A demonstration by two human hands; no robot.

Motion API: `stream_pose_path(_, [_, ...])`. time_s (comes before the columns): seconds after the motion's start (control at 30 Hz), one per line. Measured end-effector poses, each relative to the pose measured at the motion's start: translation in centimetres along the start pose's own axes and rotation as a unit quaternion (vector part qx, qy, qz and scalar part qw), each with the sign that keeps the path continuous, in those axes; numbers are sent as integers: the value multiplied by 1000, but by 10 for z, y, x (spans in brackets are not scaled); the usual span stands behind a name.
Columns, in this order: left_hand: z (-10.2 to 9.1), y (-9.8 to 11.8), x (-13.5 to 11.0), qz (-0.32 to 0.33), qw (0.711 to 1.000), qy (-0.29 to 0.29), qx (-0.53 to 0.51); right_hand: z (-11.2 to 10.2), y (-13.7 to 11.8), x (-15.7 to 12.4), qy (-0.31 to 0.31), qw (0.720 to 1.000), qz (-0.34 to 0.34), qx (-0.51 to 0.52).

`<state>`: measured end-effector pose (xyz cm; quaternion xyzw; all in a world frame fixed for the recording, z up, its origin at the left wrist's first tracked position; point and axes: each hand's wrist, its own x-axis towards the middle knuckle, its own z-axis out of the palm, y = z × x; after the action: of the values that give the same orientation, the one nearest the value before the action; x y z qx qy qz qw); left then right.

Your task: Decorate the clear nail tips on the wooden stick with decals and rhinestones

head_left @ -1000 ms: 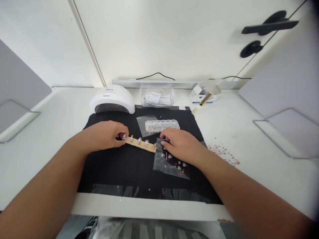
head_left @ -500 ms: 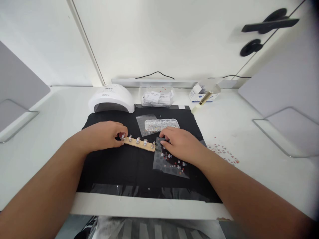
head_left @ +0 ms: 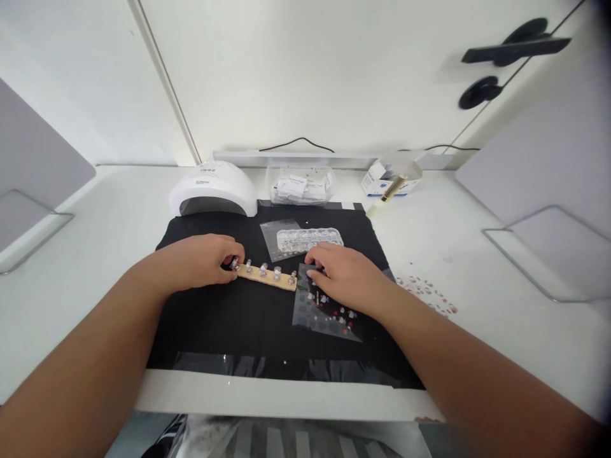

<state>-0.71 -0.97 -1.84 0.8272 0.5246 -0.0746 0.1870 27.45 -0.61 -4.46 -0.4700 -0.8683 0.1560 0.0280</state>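
Note:
A wooden strip [head_left: 267, 276] carrying several small clear nail tips lies on a black mat [head_left: 229, 318]. My left hand [head_left: 200, 259] is closed, pinching the strip's left end between thumb and fingers. My right hand [head_left: 346, 277] rests with curled fingers on a clear sticker sheet [head_left: 329, 312] with small red and white shapes, just right of the strip's other end. What its fingertips pinch is too small to make out.
A white nail lamp [head_left: 214, 189] stands at the mat's back left. A clear tray of nail tips [head_left: 310, 238] and a plastic bag [head_left: 300, 186] lie behind. A small box [head_left: 377, 179] sits back right. Loose red stickers [head_left: 427, 294] dot the white table.
Both hands and the strip stay almost still; the strip's left end has shifted very slightly left.

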Motion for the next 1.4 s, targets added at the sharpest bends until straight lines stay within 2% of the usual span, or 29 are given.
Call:
stream_pose_path(0.4, [-2,2,-2,-33,998,-16,-42,0,-2,-2,8,1000,-6,6])
stream_pose_path(0.53, [-2,0,0,-45,997,-26,-63,2,1,-3,82,995,-34,42])
stream_pose_path(0.63, [-2,-1,1,-51,995,-35,-78,4,4,-3,157,979,-93,88])
stream_pose_path(0.73, [-2,-1,1,-50,994,-39,-87,5,5,-4,184,965,-153,110])
stream_pose_path(0.83, [-2,-3,1,-49,994,-35,-88,5,5,-3,162,967,-168,103])
stream_pose_path(1.0, [-2,-9,0,-65,994,-21,-80,6,2,-2,84,992,-92,26])
stream_pose_path(1.1, [-3,-10,0,-69,994,-21,-79,6,2,-2,45,997,-69,-2])
stream_pose_path(1.4, [-1,-12,2,-75,993,-23,-83,7,3,0,27,998,-55,8])
